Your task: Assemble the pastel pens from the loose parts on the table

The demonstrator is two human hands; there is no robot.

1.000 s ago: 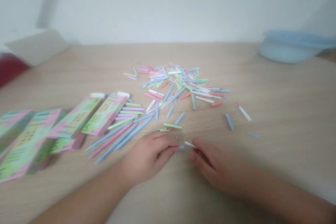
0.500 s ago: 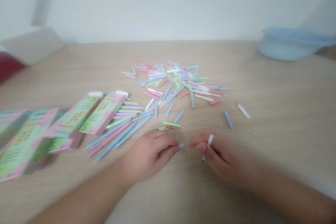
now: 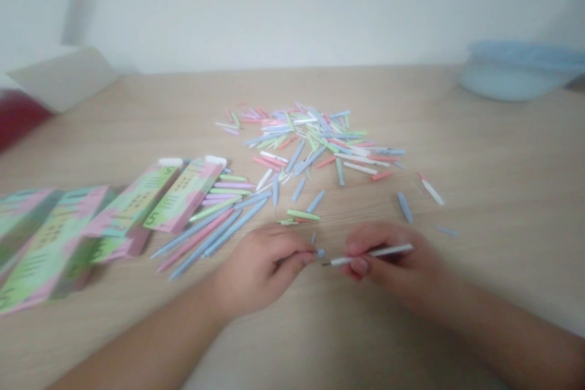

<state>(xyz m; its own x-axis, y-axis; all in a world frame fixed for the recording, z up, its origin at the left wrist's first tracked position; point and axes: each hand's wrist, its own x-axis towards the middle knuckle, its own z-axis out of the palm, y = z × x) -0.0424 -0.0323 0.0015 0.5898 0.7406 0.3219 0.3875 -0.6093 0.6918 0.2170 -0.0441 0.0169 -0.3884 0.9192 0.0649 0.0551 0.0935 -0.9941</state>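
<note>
Left hand [image 3: 260, 268]: grip clenched on a small blue piece [image 3: 320, 253], right there at the fingertips!
Right hand [image 3: 393, 259]: grip pinching a thin white stick [image 3: 372, 254], dark tip aimed toward the blue piece.
Surface [image 3: 503, 207]: pastel sticks [image 3: 311, 140] scattered just ahead of both hands.

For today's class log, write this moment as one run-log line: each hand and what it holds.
left hand: small blue piece | right hand: white stick, dark tip | nearby: pastel sticks, pink-green boxes
</note>
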